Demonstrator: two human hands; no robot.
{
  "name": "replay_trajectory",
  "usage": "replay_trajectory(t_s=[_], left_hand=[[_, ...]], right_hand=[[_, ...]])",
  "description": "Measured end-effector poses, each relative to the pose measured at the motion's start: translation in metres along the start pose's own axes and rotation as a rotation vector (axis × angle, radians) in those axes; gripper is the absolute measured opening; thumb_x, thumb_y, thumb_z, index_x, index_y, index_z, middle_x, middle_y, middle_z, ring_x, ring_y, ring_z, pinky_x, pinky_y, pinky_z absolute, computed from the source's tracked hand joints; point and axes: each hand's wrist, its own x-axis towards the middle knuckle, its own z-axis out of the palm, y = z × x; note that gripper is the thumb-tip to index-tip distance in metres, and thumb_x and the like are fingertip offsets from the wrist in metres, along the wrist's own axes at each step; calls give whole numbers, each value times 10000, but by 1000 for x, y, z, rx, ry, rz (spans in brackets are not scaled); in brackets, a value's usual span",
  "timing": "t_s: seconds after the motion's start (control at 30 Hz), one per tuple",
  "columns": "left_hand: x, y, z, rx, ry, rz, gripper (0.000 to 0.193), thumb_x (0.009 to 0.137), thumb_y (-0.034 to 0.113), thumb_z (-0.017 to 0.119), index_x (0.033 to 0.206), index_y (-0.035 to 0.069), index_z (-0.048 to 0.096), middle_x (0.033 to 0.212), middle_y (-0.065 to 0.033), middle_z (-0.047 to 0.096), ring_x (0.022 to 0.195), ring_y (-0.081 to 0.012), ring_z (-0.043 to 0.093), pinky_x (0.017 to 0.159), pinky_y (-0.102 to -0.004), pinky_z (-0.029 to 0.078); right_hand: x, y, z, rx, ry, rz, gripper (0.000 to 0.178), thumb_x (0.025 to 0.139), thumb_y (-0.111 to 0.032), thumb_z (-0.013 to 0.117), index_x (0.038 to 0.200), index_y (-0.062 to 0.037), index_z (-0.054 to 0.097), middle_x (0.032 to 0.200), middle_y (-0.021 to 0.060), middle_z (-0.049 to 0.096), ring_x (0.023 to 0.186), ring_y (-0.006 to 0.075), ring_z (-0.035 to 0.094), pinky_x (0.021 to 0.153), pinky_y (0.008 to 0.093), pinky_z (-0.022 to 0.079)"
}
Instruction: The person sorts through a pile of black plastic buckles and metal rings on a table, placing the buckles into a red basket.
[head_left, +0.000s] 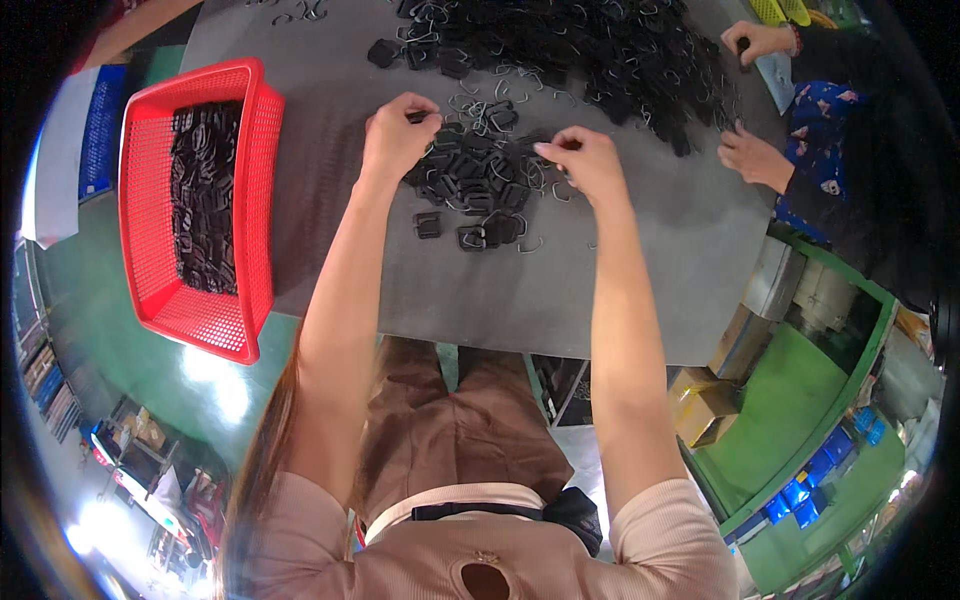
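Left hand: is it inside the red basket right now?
No, the left hand pinches a small black piece over the table beside the pile, with the red basket apart from it, farther left.

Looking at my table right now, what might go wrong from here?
Loose silvery wire hooks lie mixed among the black pieces between the left hand and right hand, so they may snag or prick. The red basket is left of the left forearm; a wide swing might bump it.
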Motion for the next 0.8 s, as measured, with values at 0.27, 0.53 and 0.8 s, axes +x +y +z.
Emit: replay_trajectory(t_s=[0.27,0.53,0.8], left_hand=[[-5,0,13,609,24,222,326,682,223,702,927,38,594,876,-126,610,856,-288,581,732,-374,451],[1,1,-60,-151,-451,-54,180,763,184,623,853,34,578,875,-69,600,868,-177,596,634,-265,474],[-16,-18,-84,-937,-371,-91,167,827,218,546,920,80,531,994,-65,545,825,-160,561,546,-246,456]], right_hand=[[-34,0,-5,691,-82,127,111,748,-119,663,793,-54,585,669,-2,541,602,67,521,411,190,335],[-18,-46,55,-358,5,-105,238,656,-202,729,806,-70,601,688,75,589,685,200,600,552,314,445],[-17,-48,53,38,-68,-29,145,712,-154,673,744,-56,570,736,64,602,672,153,588,520,286,422]])
